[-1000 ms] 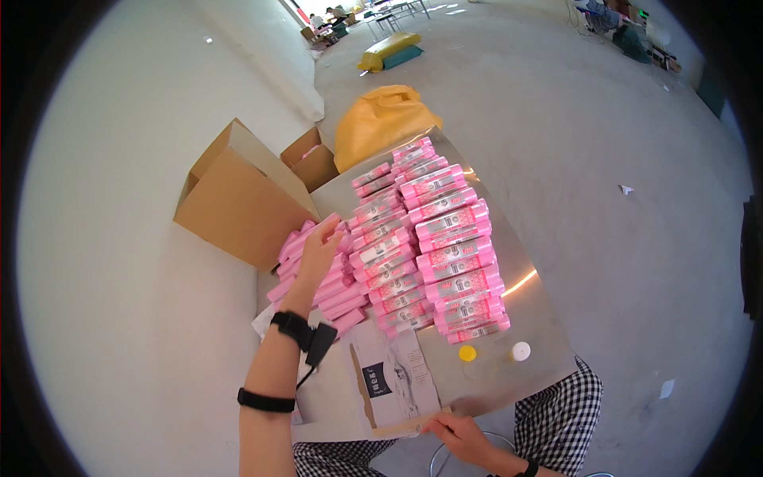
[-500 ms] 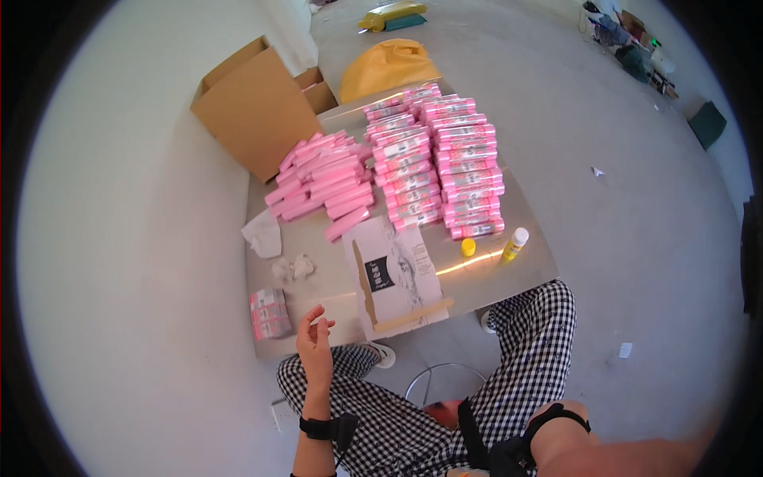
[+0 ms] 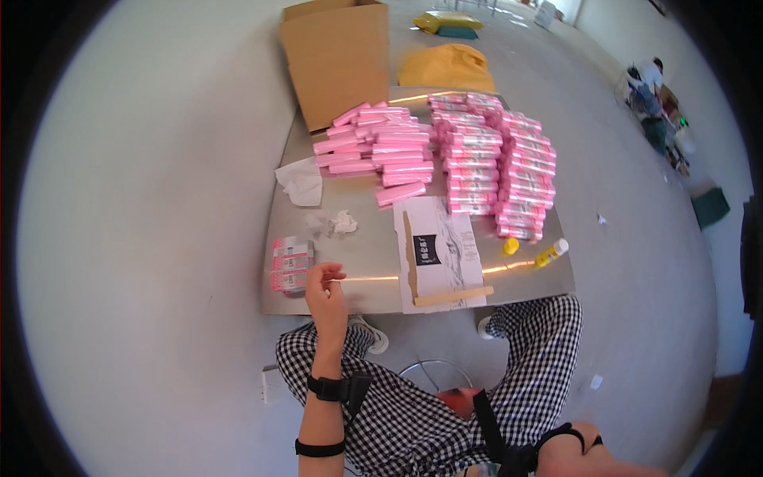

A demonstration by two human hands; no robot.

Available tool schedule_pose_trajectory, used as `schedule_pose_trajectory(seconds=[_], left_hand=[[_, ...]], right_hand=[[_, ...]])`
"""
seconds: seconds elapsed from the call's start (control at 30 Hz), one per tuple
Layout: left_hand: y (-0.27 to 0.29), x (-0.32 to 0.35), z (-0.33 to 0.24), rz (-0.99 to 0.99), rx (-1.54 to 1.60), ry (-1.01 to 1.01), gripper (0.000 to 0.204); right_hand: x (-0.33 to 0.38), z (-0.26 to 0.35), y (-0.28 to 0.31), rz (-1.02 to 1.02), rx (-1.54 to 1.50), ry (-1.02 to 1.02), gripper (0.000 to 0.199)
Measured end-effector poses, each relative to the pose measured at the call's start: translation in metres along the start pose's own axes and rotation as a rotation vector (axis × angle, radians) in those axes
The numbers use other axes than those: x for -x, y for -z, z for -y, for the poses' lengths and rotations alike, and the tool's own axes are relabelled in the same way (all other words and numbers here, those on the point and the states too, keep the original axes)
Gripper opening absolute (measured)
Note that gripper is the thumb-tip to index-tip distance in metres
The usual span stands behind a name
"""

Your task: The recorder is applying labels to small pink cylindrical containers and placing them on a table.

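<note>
My left hand (image 3: 326, 298) hovers at the table's front left edge, its fingers loosely bent with nothing visible in them. Just beyond its fingertips lies a stack of pink-and-grey printed labels (image 3: 292, 264), banded side by side. My right arm (image 3: 584, 453) is bent at the lower right; its hand is out of view. A white printed cardboard piece (image 3: 445, 250) with brown tape strips lies in front of me. To its right are a yellow cap (image 3: 510, 246) and a yellow glue stick (image 3: 551, 253) with a white end.
Plain pink rolls (image 3: 401, 151) are heaped mid-table; labelled pink rolls (image 3: 474, 172) are stacked in rows to their right. Crumpled white paper (image 3: 343, 222) and a white sheet (image 3: 302, 182) lie left. A tall carton (image 3: 338, 67) and a yellow sack (image 3: 447, 67) stand at the back.
The whole view has swung, so the table sits further right and higher in the picture. My left hand has come closer to the label stack, and its fingers have curled more.
</note>
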State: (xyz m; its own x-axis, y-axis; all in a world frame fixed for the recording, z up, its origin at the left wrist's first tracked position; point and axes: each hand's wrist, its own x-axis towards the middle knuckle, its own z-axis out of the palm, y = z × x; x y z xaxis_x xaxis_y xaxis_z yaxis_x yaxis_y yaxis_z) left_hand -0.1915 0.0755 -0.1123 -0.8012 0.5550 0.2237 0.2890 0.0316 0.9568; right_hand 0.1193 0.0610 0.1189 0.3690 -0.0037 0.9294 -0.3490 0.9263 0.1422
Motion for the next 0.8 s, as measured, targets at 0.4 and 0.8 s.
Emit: schedule_pose_trajectory(seconds=[0.4, 0.8], left_hand=[[0.026, -0.042, 0.017, -0.318, -0.483, -0.170, 0.023], [0.033, -0.037, 0.052, -0.229, -0.828, -0.154, 0.026]], right_hand=[[0.171, -0.039, 0.047, 1.474, 0.445, -1.026, 0.039], [0.203, -0.047, -0.007, 1.212, 0.248, -1.240, 0.047]])
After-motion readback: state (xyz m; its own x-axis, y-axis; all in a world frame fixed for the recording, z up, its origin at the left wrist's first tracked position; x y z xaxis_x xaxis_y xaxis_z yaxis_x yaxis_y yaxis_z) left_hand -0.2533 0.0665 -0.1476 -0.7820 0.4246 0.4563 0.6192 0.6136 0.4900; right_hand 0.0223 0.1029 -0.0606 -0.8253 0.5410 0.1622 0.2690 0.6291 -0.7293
